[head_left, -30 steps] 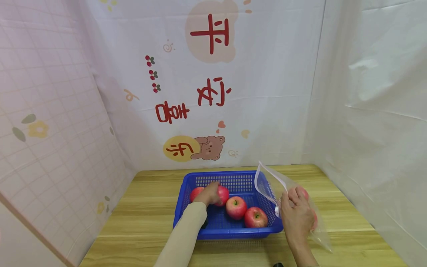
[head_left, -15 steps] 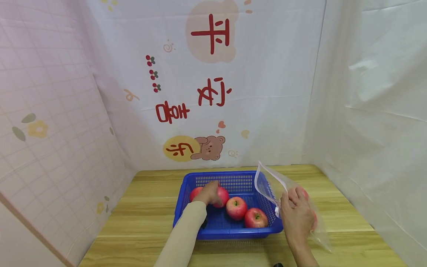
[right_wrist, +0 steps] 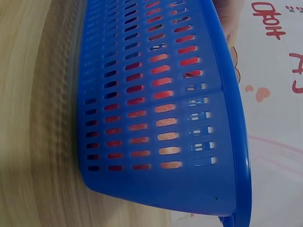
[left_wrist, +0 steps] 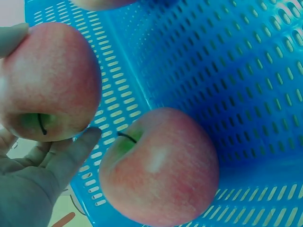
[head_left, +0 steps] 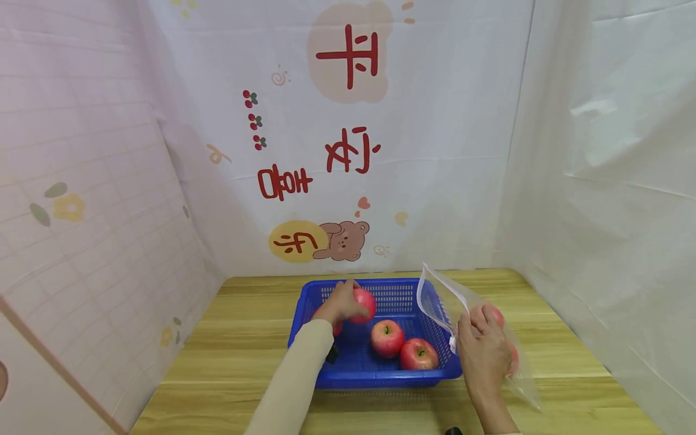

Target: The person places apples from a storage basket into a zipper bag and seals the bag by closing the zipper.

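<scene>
The left hand (head_left: 341, 302) has its fingers (left_wrist: 71, 153) curled round a red apple (head_left: 363, 303) — grasping it above the back half of the blue basket (head_left: 375, 377), clear of the basket floor. In the left wrist view the thumb tip lies on the apple's top edge and the other fingers cup it from below; its stem end, green round the hollow, faces the camera, so the stem axis runs roughly toward the wrist. Another apple (left_wrist: 158, 168) lies just beside it at 4 o'clock, on the perforated floor, stem turned toward 10 o'clock.

From the head view two more apples sit in the basket's near right part: one (head_left: 386, 338) near the middle with its stem up, one (head_left: 418, 354) at its 4 o'clock, touching or nearly so.

The right hand (head_left: 483, 356) pinches the rim of a clear zip bag (head_left: 457, 302) — fingers clenched on the plastic — just to the right of the basket on the desk (head_left: 228, 362). The bag's mouth opens toward 10 o'clock, its long axis running toward 4 o'clock, and something red (head_left: 493, 314) shows through it behind the hand.
</scene>
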The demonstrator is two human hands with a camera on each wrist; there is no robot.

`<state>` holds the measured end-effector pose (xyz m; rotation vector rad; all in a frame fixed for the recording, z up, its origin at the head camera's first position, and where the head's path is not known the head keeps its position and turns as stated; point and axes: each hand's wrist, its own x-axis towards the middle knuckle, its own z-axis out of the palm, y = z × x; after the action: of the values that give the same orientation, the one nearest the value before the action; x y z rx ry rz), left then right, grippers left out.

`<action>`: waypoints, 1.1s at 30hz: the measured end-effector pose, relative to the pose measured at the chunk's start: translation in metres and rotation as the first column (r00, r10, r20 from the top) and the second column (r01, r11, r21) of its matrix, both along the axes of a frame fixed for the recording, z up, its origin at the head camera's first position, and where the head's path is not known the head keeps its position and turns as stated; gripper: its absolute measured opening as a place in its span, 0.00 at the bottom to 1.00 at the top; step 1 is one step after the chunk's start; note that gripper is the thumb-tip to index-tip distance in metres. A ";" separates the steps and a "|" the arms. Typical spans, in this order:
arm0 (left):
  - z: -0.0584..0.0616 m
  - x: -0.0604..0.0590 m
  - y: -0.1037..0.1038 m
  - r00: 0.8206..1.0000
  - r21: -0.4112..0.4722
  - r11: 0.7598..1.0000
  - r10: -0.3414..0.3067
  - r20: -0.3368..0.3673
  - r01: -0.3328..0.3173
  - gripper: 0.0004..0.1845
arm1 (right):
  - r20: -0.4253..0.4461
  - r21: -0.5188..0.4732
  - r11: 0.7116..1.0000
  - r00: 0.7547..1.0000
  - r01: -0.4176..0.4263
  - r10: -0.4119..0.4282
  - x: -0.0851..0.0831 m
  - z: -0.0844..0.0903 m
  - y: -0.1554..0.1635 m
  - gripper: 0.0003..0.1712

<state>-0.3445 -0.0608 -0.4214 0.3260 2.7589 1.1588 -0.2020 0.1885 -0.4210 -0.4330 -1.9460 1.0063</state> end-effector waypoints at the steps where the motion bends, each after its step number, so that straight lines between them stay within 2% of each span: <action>1: 0.001 0.000 0.000 1.000 0.026 1.000 0.010 0.012 -0.011 0.39 | 0.004 -0.002 1.000 1.000 -0.001 0.001 0.000 0.000 0.000 0.13; 5: 0.005 0.000 0.000 1.000 0.122 0.992 0.024 0.011 -0.025 0.41 | 0.017 -0.010 1.000 1.000 -0.001 0.001 0.000 0.000 0.000 0.13; 12: 0.012 0.000 0.006 0.998 0.213 0.977 0.009 -0.066 0.005 0.40 | 0.047 -0.028 1.000 0.999 0.006 -0.005 0.001 0.001 0.003 0.15; 16: 0.016 0.001 0.012 0.997 0.268 0.963 0.017 -0.082 0.006 0.40 | 0.023 0.012 1.000 1.000 0.013 -0.013 -0.002 0.001 0.003 0.13; 20: 0.021 0.005 0.021 0.998 0.353 0.936 0.008 -0.070 0.017 0.40 | -0.008 0.054 0.998 1.000 0.020 -0.020 -0.005 0.001 0.002 0.16; 26: 0.027 0.009 0.040 0.999 0.473 0.880 -0.026 -0.020 0.032 0.41 | -0.004 0.013 1.000 1.000 0.014 -0.014 -0.004 0.000 0.003 0.14; 33: 0.035 0.015 0.063 0.998 0.516 0.855 -0.051 -0.022 0.055 0.40 | -0.016 0.016 1.000 1.000 0.018 -0.017 -0.005 0.001 0.005 0.12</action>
<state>-0.3295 0.0021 -0.3867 0.4547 2.3725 1.8764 -0.2074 0.1932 -0.4199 -0.4311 -1.9317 0.9794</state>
